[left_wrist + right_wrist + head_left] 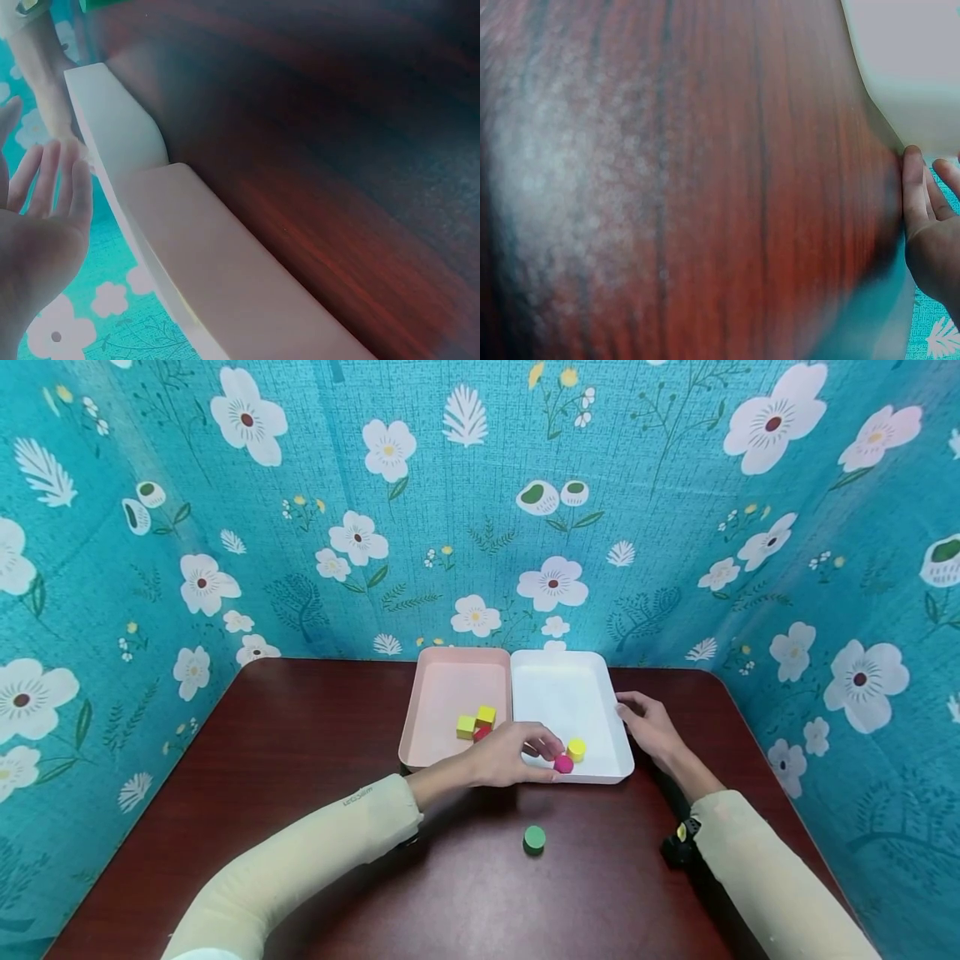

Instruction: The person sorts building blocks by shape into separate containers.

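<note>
Over the front of the white tray (568,672) my left hand (504,758) reaches in, its thumb and fingers spread around a pink round block (563,764). In the left wrist view the fingers (51,180) look straight, with no block showing between them. A yellow cylinder (576,749) stands in the white tray just past the pink block. At the tray's right wall is my right hand (652,727), a straight fingertip at the edge in the right wrist view. A green cylinder (534,840) stands on the table in front of the trays.
A pink tray (457,672) adjoins the white one on the left. It contains two yellow cubes (466,727) and a red block (482,732), partly hidden by my left hand. The dark wooden table (322,718) backs onto a blue flowered curtain (450,527).
</note>
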Motion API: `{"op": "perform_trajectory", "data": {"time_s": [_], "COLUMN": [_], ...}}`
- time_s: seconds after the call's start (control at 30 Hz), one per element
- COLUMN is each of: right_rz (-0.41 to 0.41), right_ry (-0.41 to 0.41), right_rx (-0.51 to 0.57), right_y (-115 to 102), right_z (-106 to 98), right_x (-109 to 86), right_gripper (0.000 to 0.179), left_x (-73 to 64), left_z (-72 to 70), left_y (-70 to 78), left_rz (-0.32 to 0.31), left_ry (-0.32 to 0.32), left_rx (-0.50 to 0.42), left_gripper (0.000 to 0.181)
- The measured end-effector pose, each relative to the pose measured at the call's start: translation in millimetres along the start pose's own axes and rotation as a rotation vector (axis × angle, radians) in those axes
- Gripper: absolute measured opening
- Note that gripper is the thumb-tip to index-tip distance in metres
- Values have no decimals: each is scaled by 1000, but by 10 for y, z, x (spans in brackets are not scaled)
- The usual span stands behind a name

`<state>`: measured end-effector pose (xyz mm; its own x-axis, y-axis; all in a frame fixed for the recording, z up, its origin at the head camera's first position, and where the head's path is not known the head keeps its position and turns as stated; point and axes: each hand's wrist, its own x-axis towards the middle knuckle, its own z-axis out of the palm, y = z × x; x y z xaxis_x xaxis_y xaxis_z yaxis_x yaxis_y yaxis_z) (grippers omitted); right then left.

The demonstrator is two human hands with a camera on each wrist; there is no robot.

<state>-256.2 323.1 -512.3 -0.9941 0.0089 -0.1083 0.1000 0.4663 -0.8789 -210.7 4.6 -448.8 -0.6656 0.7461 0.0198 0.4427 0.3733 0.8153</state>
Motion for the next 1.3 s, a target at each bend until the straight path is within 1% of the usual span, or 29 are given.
{"op": "perform_trajectory", "data": {"time_s": [0.2, 0.43, 0.63, 0.77, 0.97, 1.3], "right_rz": [-7, -18, -3, -4, -5, -2], "right_ry": [2, 9, 9, 10, 7, 5], "right_rx": [-7, -5, -3, -4, -12, -18], "right_y": [-3, -5, -13, -21, -15, 22], "right_z": [-14, -15, -11, -7, -8, -7], "right_x": [-10, -10, 0, 0, -9, 1], "right_gripper": [48, 47, 47, 48, 48, 49], "left_x": [-57, -161, -210, -223, -259, -383], "left_z": [18, 44, 60, 53, 44, 85], "left_y": [4, 6, -12, -5, 28, 31], "left_rz": [-3, 34, 74, 77, 63, 89], "left_ry": [-26, -48, -36, -28, -40, -76], "left_rx": [-16, 8, 53, 59, 41, 0], "left_gripper": [45, 44, 44, 44, 47, 37]}}
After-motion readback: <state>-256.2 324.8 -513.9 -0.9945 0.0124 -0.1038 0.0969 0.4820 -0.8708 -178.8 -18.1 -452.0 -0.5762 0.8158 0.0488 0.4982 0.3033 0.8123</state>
